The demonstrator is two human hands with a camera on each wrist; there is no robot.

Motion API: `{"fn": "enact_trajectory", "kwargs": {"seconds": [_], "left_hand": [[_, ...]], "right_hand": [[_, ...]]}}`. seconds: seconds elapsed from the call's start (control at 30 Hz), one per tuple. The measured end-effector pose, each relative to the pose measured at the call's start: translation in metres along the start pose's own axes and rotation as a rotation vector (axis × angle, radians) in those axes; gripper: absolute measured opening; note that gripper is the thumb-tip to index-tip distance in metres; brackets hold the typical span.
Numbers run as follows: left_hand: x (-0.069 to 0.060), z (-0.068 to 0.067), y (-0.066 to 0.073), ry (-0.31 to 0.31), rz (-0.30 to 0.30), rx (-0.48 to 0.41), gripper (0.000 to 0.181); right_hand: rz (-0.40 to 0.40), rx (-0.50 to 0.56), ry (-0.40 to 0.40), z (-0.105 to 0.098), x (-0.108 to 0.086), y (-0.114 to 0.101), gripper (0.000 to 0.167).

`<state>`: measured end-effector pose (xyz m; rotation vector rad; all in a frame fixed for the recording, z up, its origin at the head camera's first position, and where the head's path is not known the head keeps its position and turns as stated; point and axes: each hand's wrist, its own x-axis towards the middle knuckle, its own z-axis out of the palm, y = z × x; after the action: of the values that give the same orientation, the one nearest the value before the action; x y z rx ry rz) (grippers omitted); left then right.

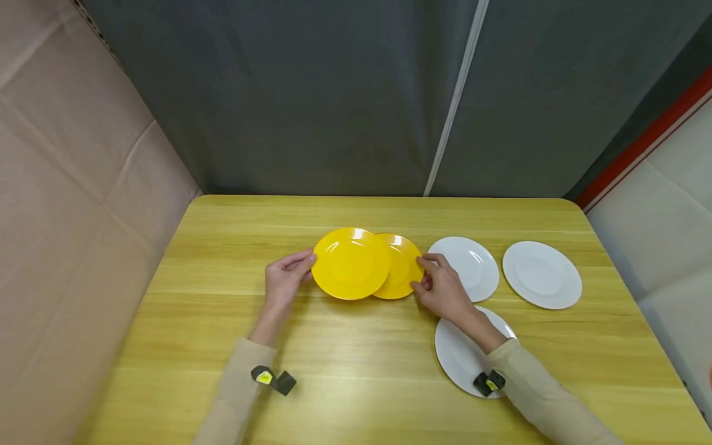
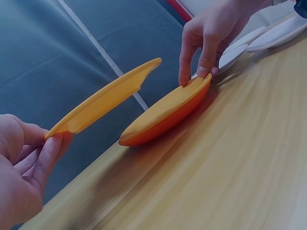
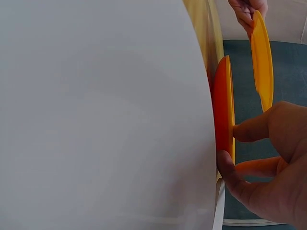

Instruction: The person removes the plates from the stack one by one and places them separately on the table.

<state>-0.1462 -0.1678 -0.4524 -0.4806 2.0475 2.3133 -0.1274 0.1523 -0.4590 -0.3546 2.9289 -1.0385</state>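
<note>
My left hand (image 1: 285, 278) pinches the left rim of a yellow plate (image 1: 350, 264) between thumb and fingers. This plate is in the air, tilted, as the left wrist view shows. A second yellow plate (image 1: 405, 272) lies lower, its left part hidden behind the first in the head view. Its right rim is gripped by my right hand (image 1: 442, 287), thumb and fingers around the edge. In the left wrist view a gap separates the raised plate (image 2: 103, 103) from the lower plate (image 2: 163, 112); whether the lower one touches the table I cannot tell.
On the right of the wooden table (image 1: 356, 377) lie three white plates: one (image 1: 473, 272) beside my right hand, one (image 1: 542, 275) farther right, and one (image 1: 458, 355) partly beneath my right forearm. A grey curtain (image 1: 306, 99) hangs behind the table's far edge.
</note>
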Motion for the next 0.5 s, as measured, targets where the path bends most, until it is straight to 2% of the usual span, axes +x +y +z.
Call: {"fn": "enact_trajectory", "kwargs": {"seconds": [0.2,0.5], "left_hand": [[0.001,-0.007,0.001,-0.008,-0.004,0.001,0.036],[0.005,-0.013,-0.002,0.014,-0.001,-0.026,0.037]], "right_hand": [[0.0,-0.001,-0.003,0.0,0.0,0.001,0.058],[-0.007,0.007,0.005,0.001,-0.001,0.002,0.057]]}}
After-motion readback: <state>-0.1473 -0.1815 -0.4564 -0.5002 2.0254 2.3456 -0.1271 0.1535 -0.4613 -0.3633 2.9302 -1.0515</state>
